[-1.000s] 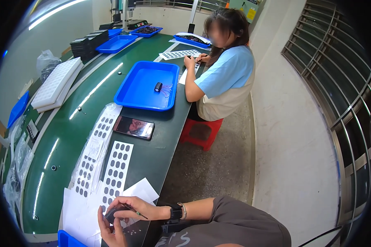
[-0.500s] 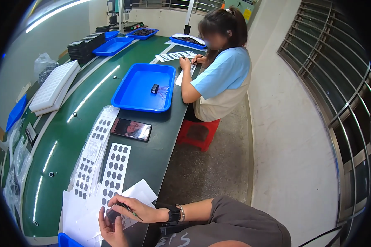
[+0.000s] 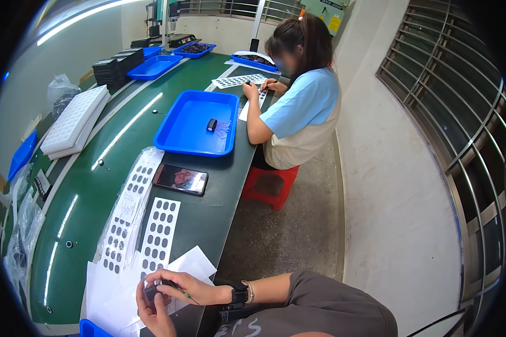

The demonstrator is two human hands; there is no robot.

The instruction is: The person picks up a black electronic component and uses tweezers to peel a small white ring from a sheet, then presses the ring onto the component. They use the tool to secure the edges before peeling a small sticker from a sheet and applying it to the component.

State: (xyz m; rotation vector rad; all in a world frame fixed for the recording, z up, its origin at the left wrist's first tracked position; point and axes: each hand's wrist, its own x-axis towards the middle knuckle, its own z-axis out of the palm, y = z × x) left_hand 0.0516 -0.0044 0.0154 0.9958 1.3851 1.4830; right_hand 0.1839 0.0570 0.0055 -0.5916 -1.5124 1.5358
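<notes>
Low in the picture, my left hand (image 3: 153,317) curls its fingers and thumb around a small dark block (image 3: 151,292). My right hand (image 3: 192,286) is pressed against the top of that block with its fingertips. A slim dark tool with a greenish end (image 3: 185,294) is held in the right hand and sticks out below the fingers; its other end is hidden. Beneath both hands lie loose white paper sheets (image 3: 109,295). Just beyond them is a white sheet of dark oval stickers (image 3: 161,230).
Further off on the bench are a plastic-wrapped sticker sheet (image 3: 121,224), a phone (image 3: 180,179) and a blue tray (image 3: 171,132) holding a black wired part (image 3: 212,124). A green conveyor belt (image 3: 90,224) runs along the left. A co-worker (image 3: 301,106) sits at the far right side.
My right fingers have come down closer onto the dark block, and the right thumb now shows across it. The left fingers have closed in slightly. The view has shifted a little.
</notes>
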